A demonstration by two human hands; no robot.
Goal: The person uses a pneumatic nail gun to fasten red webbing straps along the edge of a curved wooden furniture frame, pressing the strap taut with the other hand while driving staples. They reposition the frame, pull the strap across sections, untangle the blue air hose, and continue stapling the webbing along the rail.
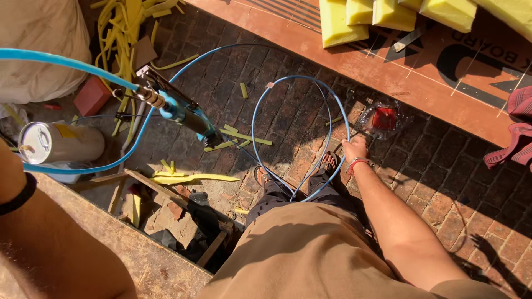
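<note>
Brick floor (443,182), bounded above by a brown board (399,61) bearing yellow foam blocks (343,22); open brick lies right of the feet. Right hand (354,149), arm extended downward, fingers closed on the thin blue hose (260,111) looped over the floor. Left hand out of view; only the forearm shows. A blue air tool (183,113) hangs centre-left. A clear packet with red contents (383,118) lies just beyond the right hand.
</note>
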